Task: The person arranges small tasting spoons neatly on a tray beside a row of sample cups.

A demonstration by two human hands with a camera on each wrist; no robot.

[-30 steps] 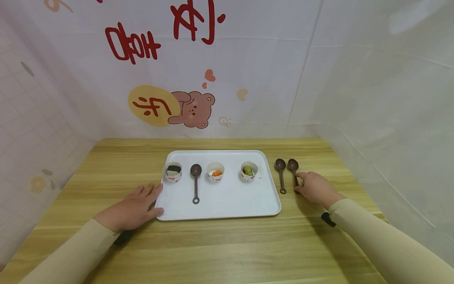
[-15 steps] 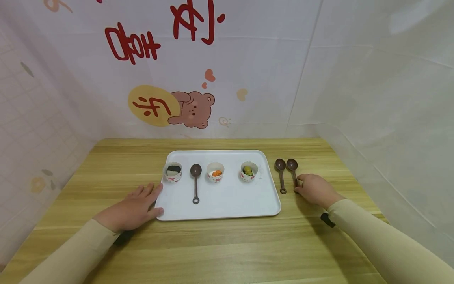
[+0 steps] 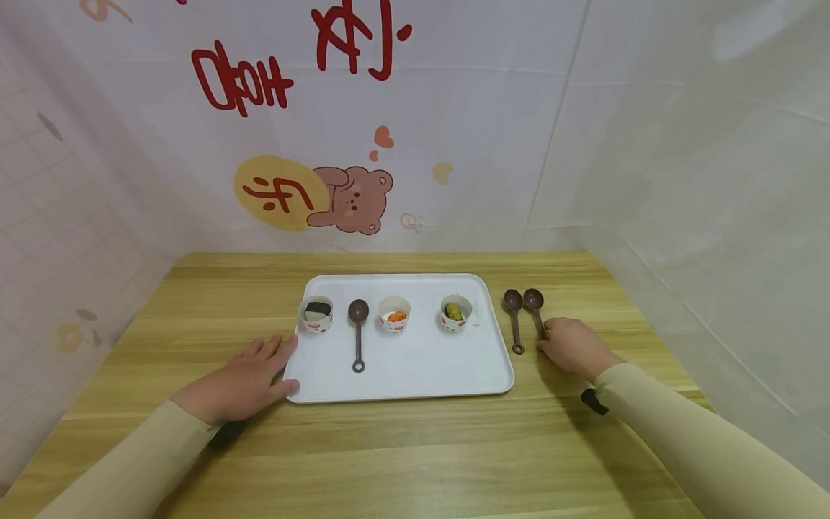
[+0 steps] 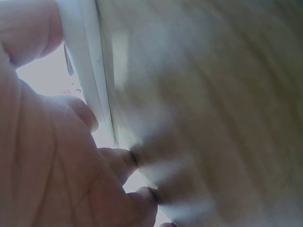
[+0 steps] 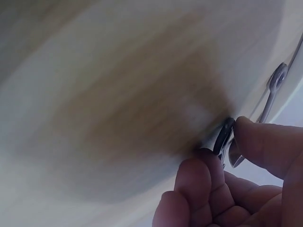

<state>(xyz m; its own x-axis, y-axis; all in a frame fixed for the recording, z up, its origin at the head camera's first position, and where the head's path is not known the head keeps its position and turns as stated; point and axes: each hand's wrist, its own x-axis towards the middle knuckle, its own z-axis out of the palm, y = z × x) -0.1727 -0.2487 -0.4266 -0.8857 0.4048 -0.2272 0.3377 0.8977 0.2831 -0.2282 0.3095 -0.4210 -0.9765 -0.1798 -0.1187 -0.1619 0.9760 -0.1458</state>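
Note:
My left hand (image 3: 236, 386) lies with fingers spread at the left edge of a white tray (image 3: 415, 371), thumb and fingertips on its rim. In the left wrist view its fingertips reach past the tray's side wall. On the table right of the tray, my right hand (image 3: 576, 347) pinches the handle end of a brown spoon (image 3: 534, 300), whose bowl points away. The right wrist view shows the ring end (image 5: 225, 136) of that handle between thumb and fingers. Just left of it lies a matching brown spoon (image 3: 514, 317).
On the tray, a third brown spoon (image 3: 358, 335) lies between a paper cup (image 3: 317, 326) with a black-and-white piece and a paper cup (image 3: 394, 326) with orange bits. Farther right is a paper cup (image 3: 454, 326) with green pieces. A printed cloth (image 3: 480, 130) hangs behind the table.
My right hand has drawn its fingers in around the handle's end, and the spoon's bowl has shifted slightly left. The left hand and the tray have stayed put.

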